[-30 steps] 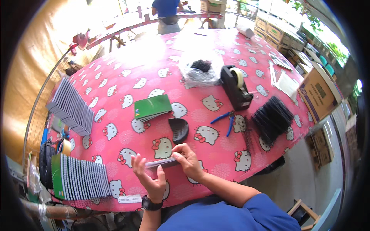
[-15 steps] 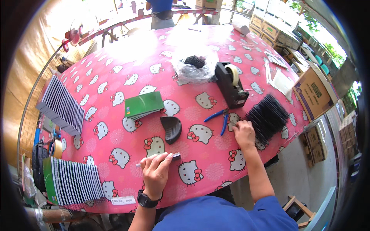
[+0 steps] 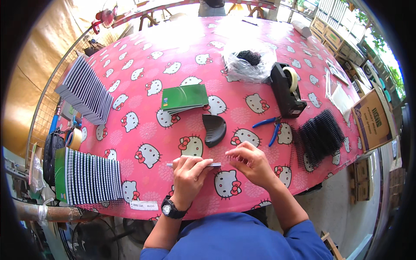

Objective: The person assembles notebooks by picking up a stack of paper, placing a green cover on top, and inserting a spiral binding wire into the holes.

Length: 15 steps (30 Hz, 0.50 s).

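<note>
My left hand [image 3: 189,175], with a watch on its wrist, is closed on a thin, straight, grey-white strip-like piece [image 3: 214,164] seen edge-on; its exact kind I cannot make out. Close by on the right, my right hand [image 3: 252,166] pinches a dark spiral binding coil [image 3: 236,158], held near that piece's right end. Beyond my hands rests a black curved block [image 3: 215,131]. Blue-handled pliers [image 3: 274,125] lie farther right, beside a pile of black spiral coils [image 3: 321,136]. Green-covered notebooks [image 3: 185,97] sit in a small stack past the block.
At the left stand two long rows of notebooks, one near [image 3: 91,180] and one far [image 3: 84,93]. A black tape dispenser [image 3: 286,95] and a plastic bag of dark coils [image 3: 250,65] are at the back right. A cardboard box [image 3: 373,121] stands at the right edge.
My right hand has come left from the coil pile with a spiral coil in its fingers. My left hand has turned the strip-like piece more level. The view has shifted.
</note>
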{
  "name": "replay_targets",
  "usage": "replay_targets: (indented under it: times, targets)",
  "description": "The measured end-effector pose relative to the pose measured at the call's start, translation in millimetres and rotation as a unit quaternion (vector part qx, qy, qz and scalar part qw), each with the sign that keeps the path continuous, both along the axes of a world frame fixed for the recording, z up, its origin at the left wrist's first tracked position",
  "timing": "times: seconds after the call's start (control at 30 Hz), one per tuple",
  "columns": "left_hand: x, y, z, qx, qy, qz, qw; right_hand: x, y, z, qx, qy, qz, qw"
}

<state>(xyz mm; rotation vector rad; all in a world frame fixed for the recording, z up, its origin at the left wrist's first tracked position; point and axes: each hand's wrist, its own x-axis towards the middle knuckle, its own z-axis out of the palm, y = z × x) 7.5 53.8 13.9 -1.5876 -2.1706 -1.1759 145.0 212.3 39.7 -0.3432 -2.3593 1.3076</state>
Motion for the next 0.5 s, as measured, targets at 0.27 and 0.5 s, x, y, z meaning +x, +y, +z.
replay_targets:
  times: [0.27,0.5]
  targets:
    - [5,1,-3,0.014,0.045,0.026,0.999,-40,-45,-34,0.087,0.028,-0.172,0.981]
    - [1,0,-4,0.006,0.018,0.019,1.0,-15,-11,-14,-0.037,0.019,0.003,0.999]
